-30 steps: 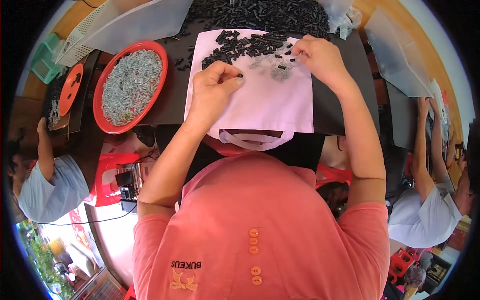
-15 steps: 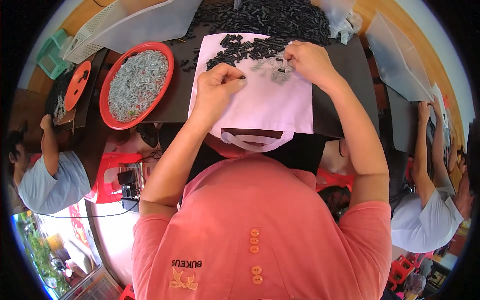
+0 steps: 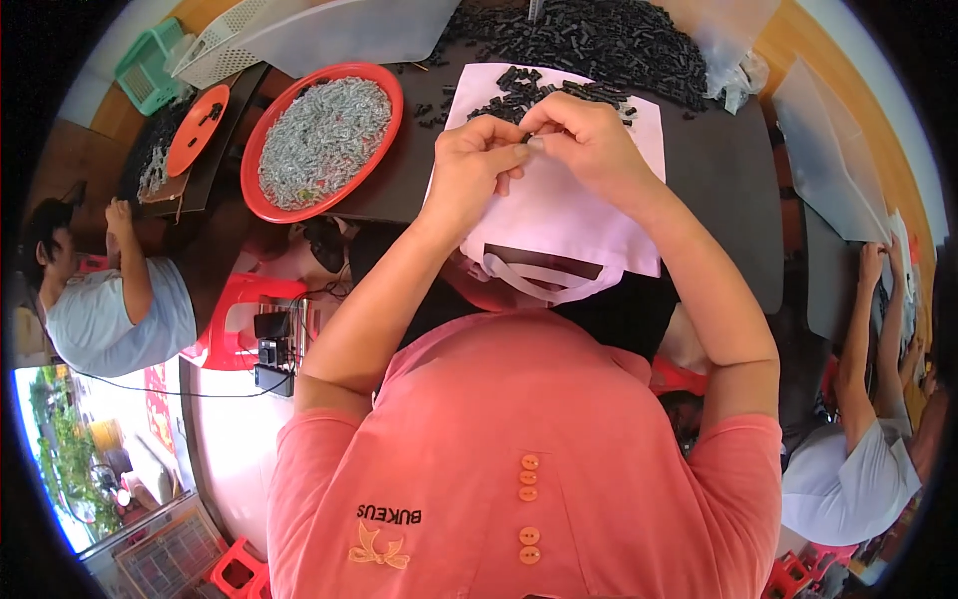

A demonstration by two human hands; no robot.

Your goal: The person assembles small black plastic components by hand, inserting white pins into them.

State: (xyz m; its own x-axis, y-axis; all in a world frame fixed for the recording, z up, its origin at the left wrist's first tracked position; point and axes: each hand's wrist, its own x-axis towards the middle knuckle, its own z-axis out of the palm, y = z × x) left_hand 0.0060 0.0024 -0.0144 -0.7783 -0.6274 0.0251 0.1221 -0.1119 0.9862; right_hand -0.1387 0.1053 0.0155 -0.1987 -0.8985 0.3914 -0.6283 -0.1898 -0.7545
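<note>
My left hand [image 3: 477,168] and my right hand [image 3: 591,142] meet fingertip to fingertip over a pale pink cloth tote bag [image 3: 559,235] on the table. A small black cylindrical piece [image 3: 527,138] shows between the pinched fingertips, with my left hand closed on it. The right thumb and forefinger are pinched against it too; whatever else they hold is too small and covered to name. Just beyond my fingers, loose black cylindrical pieces [image 3: 507,100] lie on the far part of the bag. My right hand hides the part of the bag behind it.
To the left stands a red round tray [image 3: 392,140] of small clear pieces [image 3: 324,140]. A large heap of black pieces [image 3: 599,45] covers the table's far side, near a plastic bag [image 3: 736,80]. Co-workers sit left [image 3: 125,309] and right [image 3: 848,469]. Translucent panels [image 3: 828,150] stand at the sides.
My right hand has moved left from the small clear pieces on the bag to meet my left hand. Those clear pieces are now out of sight. The whole view has shifted slightly.
</note>
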